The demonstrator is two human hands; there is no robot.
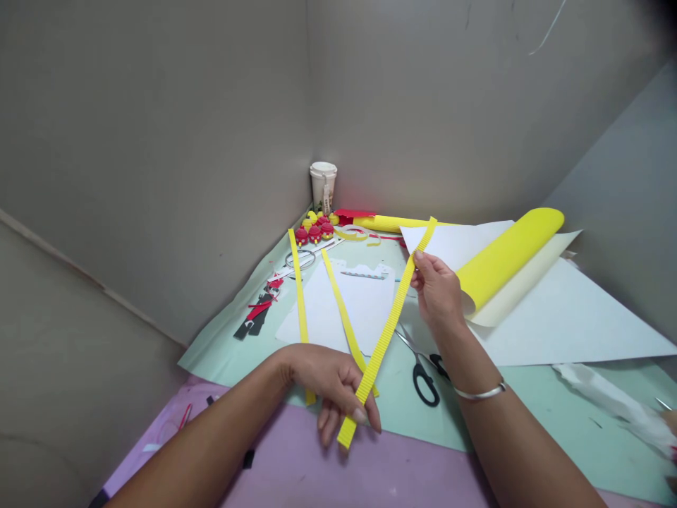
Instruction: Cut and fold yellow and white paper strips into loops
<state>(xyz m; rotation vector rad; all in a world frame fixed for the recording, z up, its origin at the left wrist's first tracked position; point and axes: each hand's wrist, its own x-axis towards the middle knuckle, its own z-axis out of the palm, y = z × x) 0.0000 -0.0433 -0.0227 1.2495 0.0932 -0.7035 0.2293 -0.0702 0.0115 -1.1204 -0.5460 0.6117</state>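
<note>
Illegibly marked cup (321, 185), hands (440, 288) holding yellow strip (388, 335)

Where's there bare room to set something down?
Green sheet between the bracelet and crumpled white piece; purple surface between your forearms, nearer you than the held strip. It's crowded at the back, around the cup and red balls.

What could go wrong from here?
1. The ridged yellow strip could crease if the left hand and right hand, pinching it near opposite ends, push together.
2. The right forearm might knock the scissors lying close by in view.
3. The left hand might shift the loose yellow strips behind it.
</note>
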